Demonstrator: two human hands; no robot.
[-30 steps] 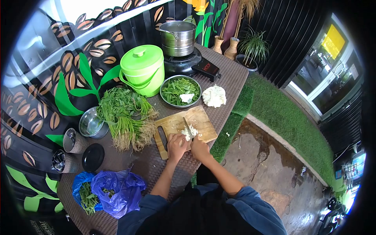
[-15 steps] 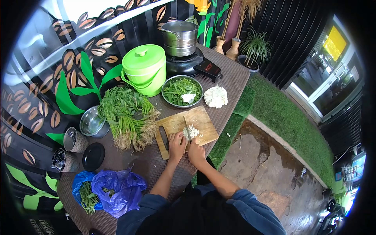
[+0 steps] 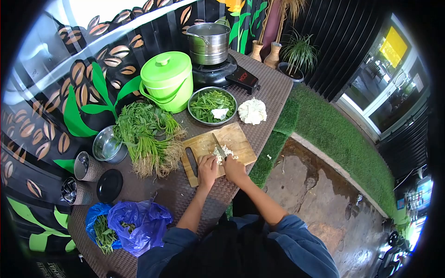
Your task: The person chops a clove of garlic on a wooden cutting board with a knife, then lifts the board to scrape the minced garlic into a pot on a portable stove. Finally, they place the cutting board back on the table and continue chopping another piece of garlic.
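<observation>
My right hand (image 3: pixel 235 169) grips a knife (image 3: pixel 218 144), blade over the chopped cauliflower (image 3: pixel 222 153) just ahead of my knuckles. My left hand (image 3: pixel 206 166) is curled, fingertips touching the pile. Both sit at the cutting board (image 3: pixel 234 137)'s near edge; bare board lies beyond, the table edge (image 3: pixel 273 134) right.

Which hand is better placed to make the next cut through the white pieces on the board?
Right. The right hand already grips the knife, blade over the cauliflower bits, while the left hand steadies them on the cutting board.
</observation>
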